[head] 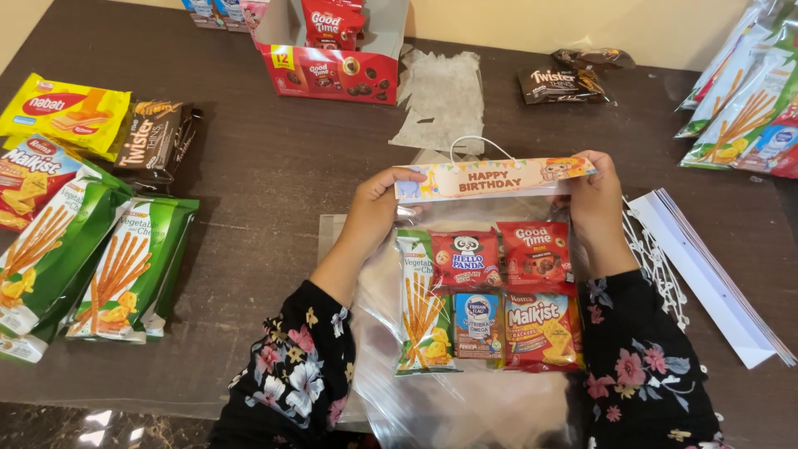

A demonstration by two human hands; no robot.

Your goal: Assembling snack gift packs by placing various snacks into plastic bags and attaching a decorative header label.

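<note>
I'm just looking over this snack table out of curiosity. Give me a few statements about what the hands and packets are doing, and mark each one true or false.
1. Both hands hold the paper header card at the top of a clear bag. True: the left hand grips its left end, the right hand its right end.
2. The clear bag is empty. False: it holds several snack packets, among them a green stick-snack packet.
3. The red carton at the far edge is open. True.
4. The green packets on the left lie inside a bowl. False: they lie on the table.
</note>
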